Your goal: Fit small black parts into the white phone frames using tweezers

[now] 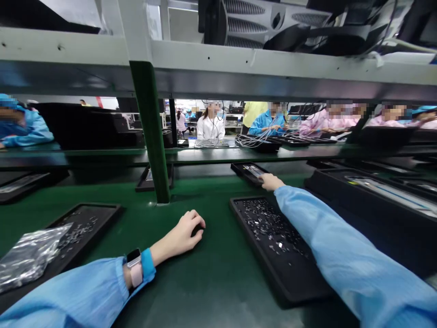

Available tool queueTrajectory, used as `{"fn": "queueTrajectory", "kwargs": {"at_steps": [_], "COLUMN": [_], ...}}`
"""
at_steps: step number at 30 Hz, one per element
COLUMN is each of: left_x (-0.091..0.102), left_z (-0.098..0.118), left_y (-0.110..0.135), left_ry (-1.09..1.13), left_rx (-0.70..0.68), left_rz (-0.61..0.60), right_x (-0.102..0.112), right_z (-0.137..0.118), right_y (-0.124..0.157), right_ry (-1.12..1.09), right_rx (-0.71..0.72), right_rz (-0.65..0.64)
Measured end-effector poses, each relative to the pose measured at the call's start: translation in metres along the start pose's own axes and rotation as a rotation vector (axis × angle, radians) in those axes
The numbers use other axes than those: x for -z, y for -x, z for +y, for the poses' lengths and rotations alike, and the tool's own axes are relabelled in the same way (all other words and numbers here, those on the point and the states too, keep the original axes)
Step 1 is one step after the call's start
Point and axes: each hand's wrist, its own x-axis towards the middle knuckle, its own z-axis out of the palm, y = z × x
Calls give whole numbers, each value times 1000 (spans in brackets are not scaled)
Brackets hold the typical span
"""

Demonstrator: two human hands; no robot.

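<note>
My left hand (187, 231) rests on the green work surface (191, 287), its fingers loosely curled. A gap shows between thumb and forefinger, with nothing visible in it. My right hand (272, 181) is stretched far forward to a small black tray (244, 172), which contains pale flat pieces (254, 170). Its fingers are bent at the tray's right side; their tips are partly hidden, and I cannot tell whether they pinch a piece or the rim. Beneath my right forearm lies a larger black tray (290, 291) strewn with tiny dark and shiny parts (266, 223).
At left, a clear plastic bag (32, 255) lies across another black tray (102, 210) of tiny parts. A green post (150, 132) rises ahead, under a metal shelf (239, 59). Stacked black trays (368, 218) stand at right. Several co-workers sit beyond, near white cables (252, 140).
</note>
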Motion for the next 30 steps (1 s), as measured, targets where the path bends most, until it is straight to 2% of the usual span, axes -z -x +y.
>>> {"fn": "queueTrajectory", "kwargs": {"at_steps": [4,8,13,16,19,23,27,30], "left_x": [-3,-7,-8,-6,3,18,25,25], "left_z": [0,-2,-6,-19,-41,-67,-71,-65], "left_y": [1,-1,-4,-7,-9,-10,-9,-8], "left_ry": [-10,13,47,47,25,9,34,63], "left_rx": [7,9,17,57,133,244,314,336], "left_rz": [11,20,50,143,324,550,622,607], "right_x": [-18,-20,-9,-2,6,20,30,26], "right_z": [4,-6,-62,-104,-142,-182,-203,-209], "right_y": [-11,-11,-15,-3,28,91,160,209], "right_ry": [124,213,268,294,323,347,356,289], "right_rx": [-21,146,427,587,753,946,1185,1271], "right_rz": [30,48,68,83,75,45,18,27]}}
